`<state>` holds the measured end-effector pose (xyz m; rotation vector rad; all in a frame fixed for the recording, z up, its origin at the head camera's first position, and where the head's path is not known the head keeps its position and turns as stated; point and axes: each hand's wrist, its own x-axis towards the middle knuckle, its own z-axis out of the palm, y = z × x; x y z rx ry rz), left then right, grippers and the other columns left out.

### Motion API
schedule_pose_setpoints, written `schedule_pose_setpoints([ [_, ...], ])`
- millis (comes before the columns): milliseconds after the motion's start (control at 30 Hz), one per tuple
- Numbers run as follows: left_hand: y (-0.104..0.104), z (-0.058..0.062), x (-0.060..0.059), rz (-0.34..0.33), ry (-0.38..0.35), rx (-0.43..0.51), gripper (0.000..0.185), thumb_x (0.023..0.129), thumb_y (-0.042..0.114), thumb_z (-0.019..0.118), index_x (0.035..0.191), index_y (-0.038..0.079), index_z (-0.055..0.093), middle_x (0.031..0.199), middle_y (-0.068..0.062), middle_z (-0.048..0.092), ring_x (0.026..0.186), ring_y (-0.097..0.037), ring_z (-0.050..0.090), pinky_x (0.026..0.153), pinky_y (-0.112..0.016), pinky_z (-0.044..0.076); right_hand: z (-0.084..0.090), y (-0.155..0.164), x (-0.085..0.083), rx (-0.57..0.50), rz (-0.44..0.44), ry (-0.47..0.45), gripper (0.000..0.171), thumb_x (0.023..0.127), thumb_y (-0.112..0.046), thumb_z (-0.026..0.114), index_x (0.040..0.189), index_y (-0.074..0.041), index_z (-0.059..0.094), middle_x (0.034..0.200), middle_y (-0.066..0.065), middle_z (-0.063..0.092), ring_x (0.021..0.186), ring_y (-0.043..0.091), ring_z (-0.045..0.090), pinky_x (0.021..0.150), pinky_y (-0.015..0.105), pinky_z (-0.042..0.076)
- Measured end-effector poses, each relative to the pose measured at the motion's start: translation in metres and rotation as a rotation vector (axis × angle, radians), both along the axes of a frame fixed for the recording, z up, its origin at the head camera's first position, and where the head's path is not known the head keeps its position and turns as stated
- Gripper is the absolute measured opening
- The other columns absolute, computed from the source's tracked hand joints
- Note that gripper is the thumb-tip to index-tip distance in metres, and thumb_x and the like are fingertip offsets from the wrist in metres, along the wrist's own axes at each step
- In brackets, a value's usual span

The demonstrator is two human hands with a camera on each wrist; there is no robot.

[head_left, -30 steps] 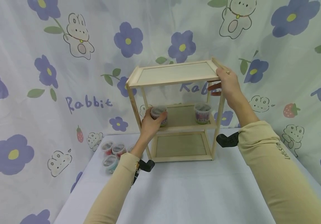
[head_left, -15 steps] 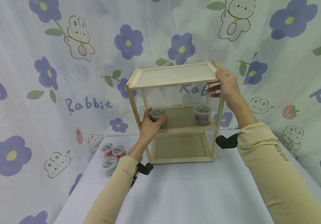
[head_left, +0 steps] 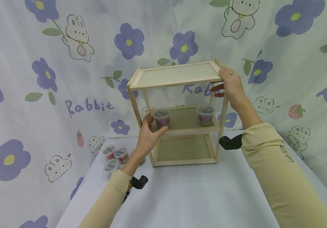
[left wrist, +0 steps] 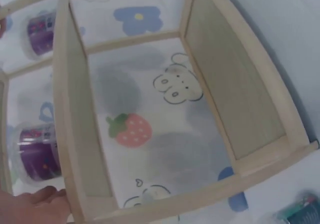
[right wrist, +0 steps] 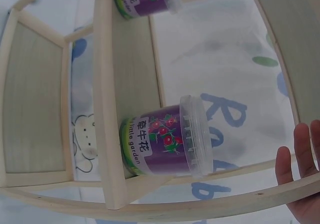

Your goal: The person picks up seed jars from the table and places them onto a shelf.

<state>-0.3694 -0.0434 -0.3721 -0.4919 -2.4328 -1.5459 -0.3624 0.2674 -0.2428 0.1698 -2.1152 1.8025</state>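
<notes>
A wooden shelf [head_left: 186, 130] with three tiers stands on the table. On its middle tier, a purple-labelled plastic cup [head_left: 161, 118] sits at the left and a matching cup [head_left: 205, 116] at the right, both upright with clear lids. My left hand [head_left: 149, 136] is spread beside the left cup, thumb in front and fingers at its left; in the left wrist view the hand [left wrist: 35, 208] shows apart from the cup [left wrist: 39, 156]. My right hand [head_left: 231, 85] holds the shelf's top right corner, thumb above, fingers below the top board. The right wrist view shows those fingers [right wrist: 302, 156] behind the frame.
Several more lidded cups [head_left: 121, 155] stand on the white table left of the shelf, one partly behind my left forearm. A printed cloth [head_left: 89, 79] with flowers and rabbits hangs behind. The shelf's bottom tier [head_left: 184, 148] holds nothing visible.
My left hand has loosened from the left cup and drawn slightly down and left, leaving it on the middle tier. The right hand stays on the shelf corner.
</notes>
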Motion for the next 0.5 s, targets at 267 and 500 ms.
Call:
schedule_pose_setpoints([
  [267,-0.014,-0.002,0.02,-0.027,0.059,-0.016,0.088,0.09,0.039,0.073,0.155,0.007,0.024,0.156,-0.015,0.036,0.143,-0.031,0.036,0.115,-0.041,0.033,0.001,0.0,0.001,-0.004,-0.008,-0.013,0.055,0.105,-0.041,0.033,0.151,-0.011,0.035,0.098,0.0,0.063,0.075,0.013,0.068,0.07,0.029,0.056],
  [500,-0.029,0.004,0.045,0.064,0.258,0.156,0.047,0.093,0.008,0.068,0.135,-0.005,0.053,0.124,-0.021,0.064,0.117,-0.03,0.061,0.1,-0.038,0.049,0.001,0.0,-0.001,-0.018,-0.002,-0.008,0.053,0.105,-0.041,0.034,0.149,-0.011,0.039,0.098,0.0,0.063,0.074,0.013,0.068,0.069,0.03,0.057],
])
